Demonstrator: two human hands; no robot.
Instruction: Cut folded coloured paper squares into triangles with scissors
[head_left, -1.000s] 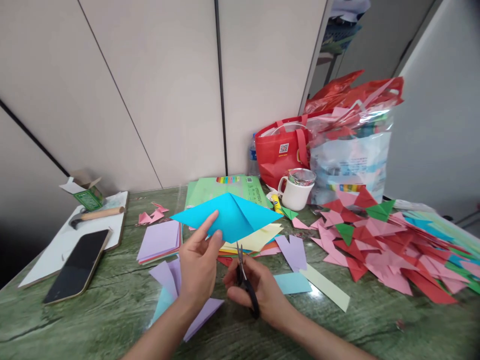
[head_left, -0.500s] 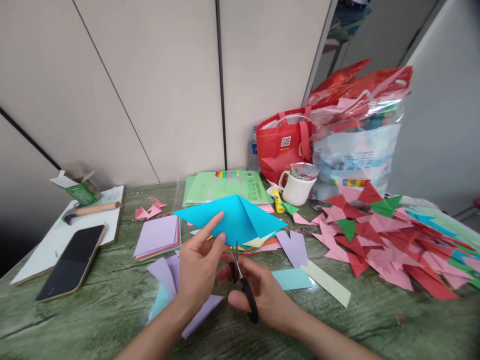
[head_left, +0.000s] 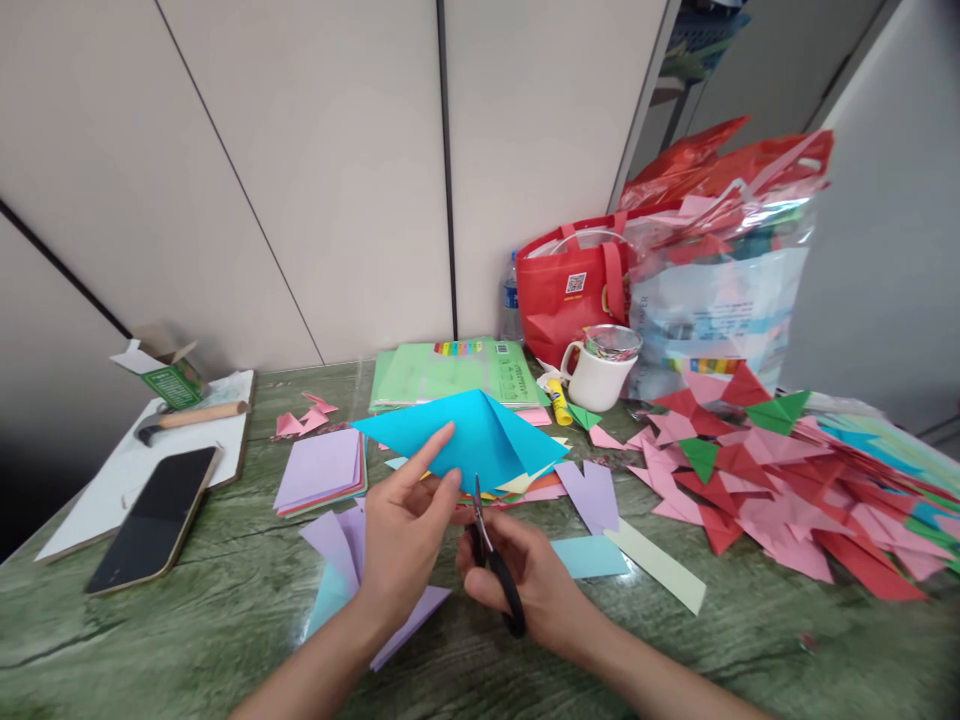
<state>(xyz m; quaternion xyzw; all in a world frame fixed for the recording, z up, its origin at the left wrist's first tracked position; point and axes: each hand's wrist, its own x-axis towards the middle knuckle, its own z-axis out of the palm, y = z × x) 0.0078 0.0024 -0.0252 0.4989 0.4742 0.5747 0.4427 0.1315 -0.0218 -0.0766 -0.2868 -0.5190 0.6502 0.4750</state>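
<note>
Head view: the left hand (head_left: 401, 535) pinches the lower edge of a folded blue paper (head_left: 469, 435), held up above the green table (head_left: 187, 620) (over a fan of coloured sheets). The right hand (head_left: 536, 590) grips black scissors (head_left: 491, 560), blades pointing up at the paper's bottom edge. A white mug (head_left: 596, 375) stands beyond, folded triangles (head_left: 780, 490) heaped to the right.

On your left: phone (head_left: 154, 517) lying on a white board (head_left: 112, 490), hammer (head_left: 191, 416) and green carton (head_left: 169, 375) behind it. Centre back: green paper pack (head_left: 450, 370), white mug (head_left: 596, 372), red bag (head_left: 574, 290). On your right: pile of pink/red/green paper triangles (head_left: 772, 480).
</note>
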